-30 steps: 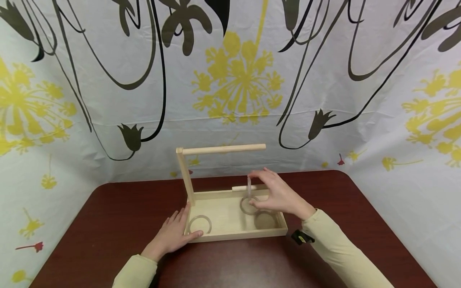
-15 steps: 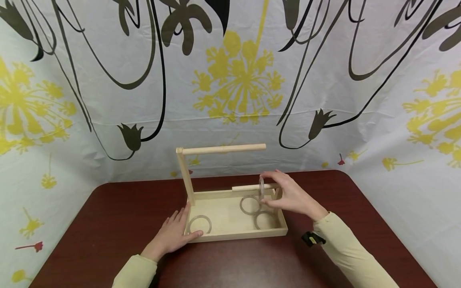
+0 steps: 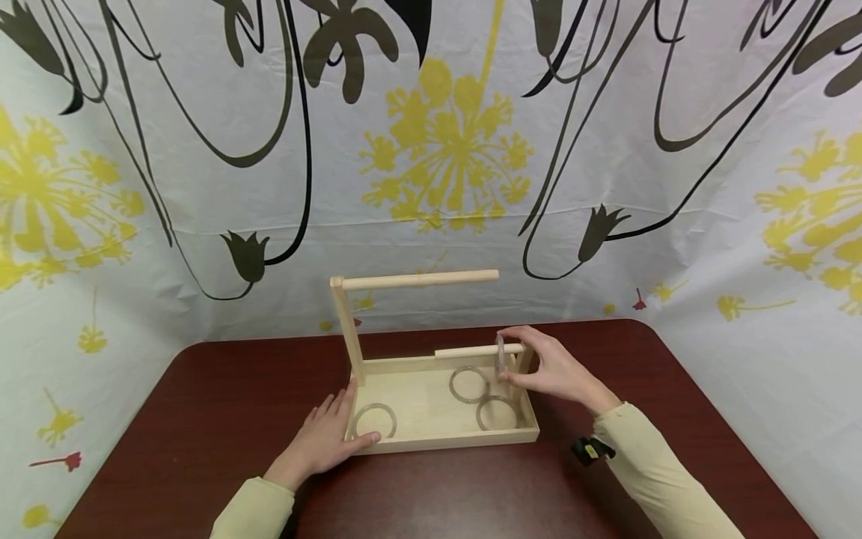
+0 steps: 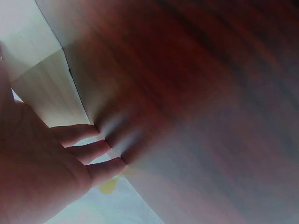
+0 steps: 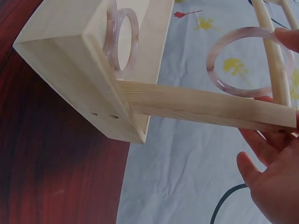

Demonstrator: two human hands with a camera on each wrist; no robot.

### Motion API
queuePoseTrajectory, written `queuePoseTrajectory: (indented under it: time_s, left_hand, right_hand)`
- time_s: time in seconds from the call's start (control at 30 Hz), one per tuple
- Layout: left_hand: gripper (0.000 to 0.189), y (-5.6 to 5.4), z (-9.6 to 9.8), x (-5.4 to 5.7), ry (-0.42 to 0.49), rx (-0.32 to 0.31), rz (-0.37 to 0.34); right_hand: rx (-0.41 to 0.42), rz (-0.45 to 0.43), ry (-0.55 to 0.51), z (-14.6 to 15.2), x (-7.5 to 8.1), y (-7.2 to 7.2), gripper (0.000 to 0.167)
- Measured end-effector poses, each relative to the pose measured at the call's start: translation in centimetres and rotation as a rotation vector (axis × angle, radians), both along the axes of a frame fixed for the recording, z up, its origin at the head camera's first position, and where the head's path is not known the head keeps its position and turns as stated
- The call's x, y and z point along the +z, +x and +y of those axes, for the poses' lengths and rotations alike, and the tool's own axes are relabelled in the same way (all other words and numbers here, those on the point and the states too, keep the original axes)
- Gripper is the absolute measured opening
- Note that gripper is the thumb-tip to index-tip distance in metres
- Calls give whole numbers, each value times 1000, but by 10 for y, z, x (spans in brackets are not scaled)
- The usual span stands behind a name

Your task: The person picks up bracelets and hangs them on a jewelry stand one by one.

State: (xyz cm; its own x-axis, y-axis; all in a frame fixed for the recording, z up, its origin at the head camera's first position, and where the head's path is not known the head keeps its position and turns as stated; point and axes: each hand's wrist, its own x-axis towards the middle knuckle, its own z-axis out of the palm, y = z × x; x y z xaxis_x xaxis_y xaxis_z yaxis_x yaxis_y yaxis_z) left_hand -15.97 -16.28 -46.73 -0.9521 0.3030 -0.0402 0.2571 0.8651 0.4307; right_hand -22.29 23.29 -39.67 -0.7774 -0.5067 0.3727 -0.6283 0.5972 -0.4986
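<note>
My right hand (image 3: 555,367) pinches a translucent pale bangle (image 3: 500,358) between thumb and fingers. In the right wrist view the bangle (image 5: 211,60) circles the lower wooden rod (image 5: 276,70), near the short post (image 5: 201,106) that bears it. My left hand (image 3: 319,438) rests on the left end of a shallow wooden tray (image 3: 444,443), thumb over its front wall; its fingers (image 4: 105,172) look straight in the left wrist view. Inside the tray lie three more bangles: one at left (image 3: 374,405), one at centre right (image 3: 450,384), one at right (image 3: 479,414).
A tall post (image 3: 349,333) at the tray's left end carries an upper rod (image 3: 417,280) pointing right. Dark reddish table (image 3: 222,404) surrounds the tray. A patterned curtain (image 3: 431,247) hangs behind. A black band (image 3: 592,451) is by the right sleeve.
My right hand has carried the pinched bangle to the right along the lower rod, toward its post. The left hand and the tray have stayed in place.
</note>
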Motion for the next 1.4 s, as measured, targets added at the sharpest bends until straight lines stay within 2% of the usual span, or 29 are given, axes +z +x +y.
queuePoseTrajectory:
  time_s: [0.23, 0.47, 0.73, 1.1, 1.4]
  left_hand:
    - [102, 1, 0, 1, 4, 6, -12]
    - [103, 0, -1, 1, -1, 8, -2]
    - [103, 1, -1, 0, 3, 9, -6]
    - [103, 0, -1, 0, -2, 4, -13]
    - [103, -1, -1, 1, -5, 10, -30]
  right_hand:
    - [-10, -29, -36, 5, -4, 0, 63]
    - [-3, 8, -28, 7, -1, 1, 63]
    - [-10, 5, -27, 9, -1, 4, 68]
    - [-34, 40, -59, 14, 2, 15, 73]
    - [-58, 73, -91, 14, 12, 28, 73]
